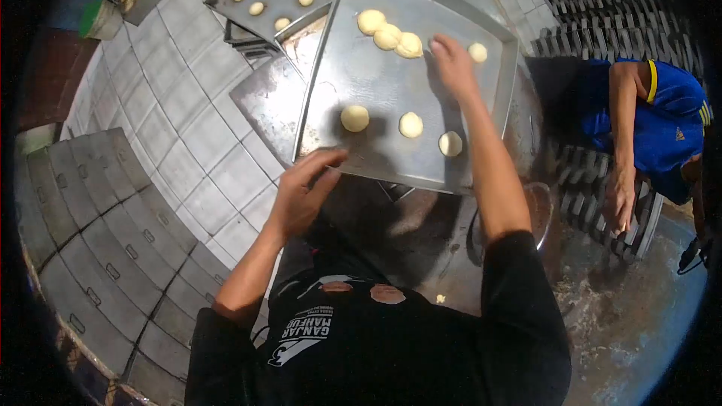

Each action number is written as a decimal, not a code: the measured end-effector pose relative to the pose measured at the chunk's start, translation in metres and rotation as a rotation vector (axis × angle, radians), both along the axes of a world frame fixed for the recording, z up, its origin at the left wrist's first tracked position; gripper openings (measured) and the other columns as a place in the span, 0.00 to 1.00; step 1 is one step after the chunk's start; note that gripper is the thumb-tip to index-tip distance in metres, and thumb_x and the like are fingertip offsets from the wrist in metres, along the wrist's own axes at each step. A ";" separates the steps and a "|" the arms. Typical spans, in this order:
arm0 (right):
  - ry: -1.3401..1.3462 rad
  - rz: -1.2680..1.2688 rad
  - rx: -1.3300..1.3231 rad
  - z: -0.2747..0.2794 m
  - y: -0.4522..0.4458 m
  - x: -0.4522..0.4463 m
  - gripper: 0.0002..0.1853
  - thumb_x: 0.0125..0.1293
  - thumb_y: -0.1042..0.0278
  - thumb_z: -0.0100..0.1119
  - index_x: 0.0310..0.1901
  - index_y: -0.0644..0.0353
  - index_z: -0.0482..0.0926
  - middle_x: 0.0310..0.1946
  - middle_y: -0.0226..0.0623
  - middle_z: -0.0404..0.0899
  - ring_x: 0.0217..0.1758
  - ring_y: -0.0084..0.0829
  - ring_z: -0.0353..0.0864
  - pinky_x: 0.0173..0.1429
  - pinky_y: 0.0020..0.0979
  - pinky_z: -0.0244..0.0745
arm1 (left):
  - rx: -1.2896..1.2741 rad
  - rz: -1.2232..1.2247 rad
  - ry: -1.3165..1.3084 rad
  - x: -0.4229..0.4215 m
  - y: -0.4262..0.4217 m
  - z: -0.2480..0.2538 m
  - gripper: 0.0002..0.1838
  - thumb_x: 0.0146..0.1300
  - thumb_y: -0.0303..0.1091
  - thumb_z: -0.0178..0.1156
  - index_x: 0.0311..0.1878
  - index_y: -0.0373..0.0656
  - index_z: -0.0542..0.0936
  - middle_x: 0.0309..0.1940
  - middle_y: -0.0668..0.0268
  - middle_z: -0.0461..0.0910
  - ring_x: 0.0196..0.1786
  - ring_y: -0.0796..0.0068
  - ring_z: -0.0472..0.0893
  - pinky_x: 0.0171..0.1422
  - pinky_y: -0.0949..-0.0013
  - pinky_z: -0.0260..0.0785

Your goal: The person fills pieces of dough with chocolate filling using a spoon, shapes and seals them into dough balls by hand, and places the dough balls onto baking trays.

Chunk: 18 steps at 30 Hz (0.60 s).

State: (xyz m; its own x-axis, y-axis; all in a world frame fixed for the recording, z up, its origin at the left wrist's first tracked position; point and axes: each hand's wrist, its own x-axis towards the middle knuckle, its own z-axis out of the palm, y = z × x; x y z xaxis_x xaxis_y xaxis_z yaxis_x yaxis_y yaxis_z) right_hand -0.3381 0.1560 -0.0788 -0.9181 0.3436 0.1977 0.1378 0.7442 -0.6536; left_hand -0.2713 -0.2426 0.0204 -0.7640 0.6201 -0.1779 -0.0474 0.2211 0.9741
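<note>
Pale yellow dough balls (411, 125) sit on the metal tray (376, 83) at upper centre: four lie singly, three in its lower part and one toward its upper right, while three touching balls (387, 36) make a slanting line. Spacing looks partly done, those three not yet apart; the second tray (282, 4), upper left of the frame, already bears separate balls. The right hand (453, 68) is just right of the line; whether its fingers close on anything, I cannot tell. The left hand (304, 184), thumb and fingers parted, appears empty beside the tray's lower-left corner.
</note>
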 end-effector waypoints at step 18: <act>0.000 -0.278 -0.387 0.155 -0.196 0.421 0.14 0.65 0.68 0.70 0.50 0.64 0.85 0.46 0.40 0.82 0.43 0.28 0.82 0.46 0.30 0.76 | 0.319 -0.020 -0.544 0.253 0.104 0.016 0.26 0.79 0.44 0.53 0.67 0.30 0.73 0.54 0.59 0.81 0.53 0.75 0.81 0.56 0.72 0.75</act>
State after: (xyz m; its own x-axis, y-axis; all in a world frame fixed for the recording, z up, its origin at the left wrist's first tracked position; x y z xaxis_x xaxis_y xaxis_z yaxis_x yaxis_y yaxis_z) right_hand 0.0828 -0.0396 0.0767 -0.7810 0.6245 0.0071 0.2967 0.3811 -0.8756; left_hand -0.0179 -0.1389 0.0360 -0.6040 0.7202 -0.3412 -0.5531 -0.0706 0.8301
